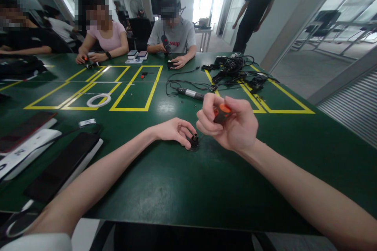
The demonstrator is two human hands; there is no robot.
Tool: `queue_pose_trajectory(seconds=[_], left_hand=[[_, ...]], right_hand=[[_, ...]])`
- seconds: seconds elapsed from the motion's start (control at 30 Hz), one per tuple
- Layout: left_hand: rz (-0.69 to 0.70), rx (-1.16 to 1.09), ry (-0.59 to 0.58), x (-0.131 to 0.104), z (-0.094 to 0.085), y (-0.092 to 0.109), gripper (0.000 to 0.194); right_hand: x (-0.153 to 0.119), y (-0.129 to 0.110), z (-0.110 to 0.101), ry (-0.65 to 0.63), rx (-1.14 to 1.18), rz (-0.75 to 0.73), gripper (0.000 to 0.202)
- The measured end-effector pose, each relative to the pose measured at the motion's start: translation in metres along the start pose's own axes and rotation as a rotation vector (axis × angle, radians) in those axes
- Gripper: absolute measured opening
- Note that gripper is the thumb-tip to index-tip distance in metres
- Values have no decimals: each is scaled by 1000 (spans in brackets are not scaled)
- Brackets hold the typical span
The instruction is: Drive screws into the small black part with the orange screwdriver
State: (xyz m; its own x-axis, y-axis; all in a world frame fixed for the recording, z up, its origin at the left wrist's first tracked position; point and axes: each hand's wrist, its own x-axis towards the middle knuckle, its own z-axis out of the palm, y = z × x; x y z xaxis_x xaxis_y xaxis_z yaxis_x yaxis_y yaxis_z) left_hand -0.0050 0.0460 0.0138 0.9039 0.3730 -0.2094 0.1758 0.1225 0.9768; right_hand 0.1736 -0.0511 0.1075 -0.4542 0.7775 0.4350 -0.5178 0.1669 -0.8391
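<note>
My left hand rests low over the green table, its thumb and fingers closed around the side of a small black round part. A short hollow metal-looking stub stands up from that part. To the right and higher, my right hand is wrapped round a screwdriver with an orange and dark grey handle. The fingers cover most of the handle, and its shaft cannot be made out. Just behind my right hand lies a black and silver cylindrical tool with a cable.
Tangled black cables lie at the back right. A white ring sits among yellow tape outlines. A phone on a white block and a power strip are at left. Across the table, a person in grey holds a power tool.
</note>
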Motion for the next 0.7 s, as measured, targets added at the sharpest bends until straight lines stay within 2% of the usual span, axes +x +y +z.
queue_pose_trajectory(seconds=[0.2,0.4,0.63,0.7], left_hand=[[-19,-46,-37,-3,-1,3,42],[62,-32,-21,-3,0,2,45],[25,6,7,-1,2,0,43],[13,-9,-3,-1,1,0,43]], right_hand=[[1,2,1,30,-21,-7,32],[2,1,3,40,-80,17,55],[0,3,-3,54,21,-6,32],[1,2,-3,36,20,-15,32]])
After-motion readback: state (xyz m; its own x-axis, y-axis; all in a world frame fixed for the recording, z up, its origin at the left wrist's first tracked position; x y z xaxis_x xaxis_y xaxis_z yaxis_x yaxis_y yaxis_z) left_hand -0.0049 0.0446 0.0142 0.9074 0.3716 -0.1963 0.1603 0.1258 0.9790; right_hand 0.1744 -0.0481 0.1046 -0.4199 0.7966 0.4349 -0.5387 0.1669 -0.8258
